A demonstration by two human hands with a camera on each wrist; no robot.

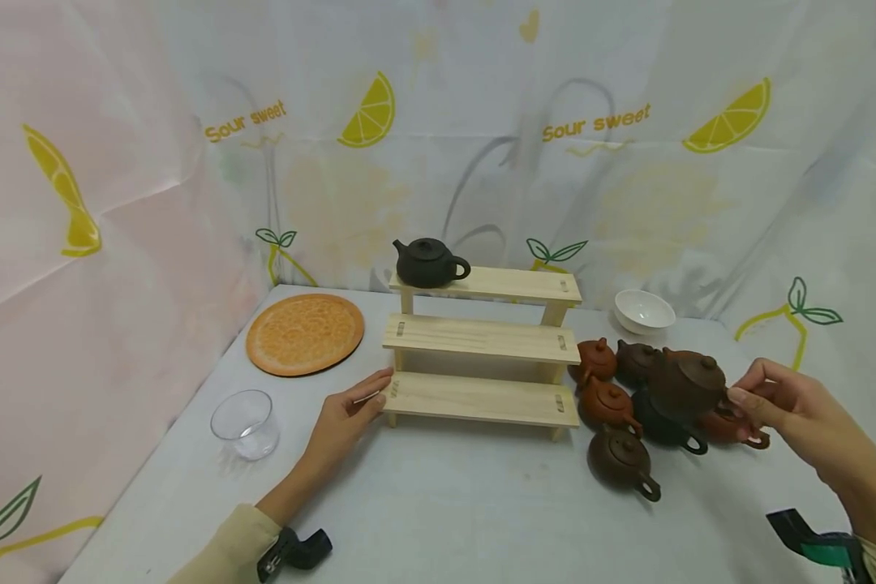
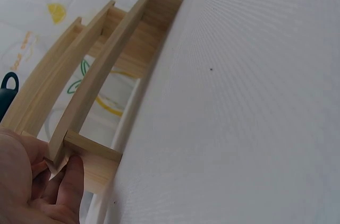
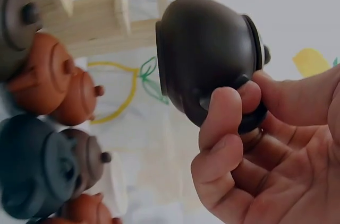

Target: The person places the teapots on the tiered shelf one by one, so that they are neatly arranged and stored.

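My right hand [image 1: 792,405] pinches a dark brown teapot [image 1: 686,381] by its handle, lifted over the other teapots at the right. In the right wrist view, thumb and fingers close round the handle of that teapot [image 3: 207,49]. My left hand [image 1: 346,418] grips the left end of the lowest step of a three-step wooden stand [image 1: 482,397]; the left wrist view has the fingers [image 2: 71,181] curled under the board's end. A black teapot [image 1: 427,264] sits on the top step, at its left. Both lower steps are bare.
Several teapots crowd right of the stand, among them a reddish one [image 1: 604,401] and a brown one [image 1: 619,458] nearest the front. A white bowl [image 1: 644,312] stands behind them. At the left lie a round woven-patterned mat [image 1: 305,332] and a clear glass [image 1: 246,426].
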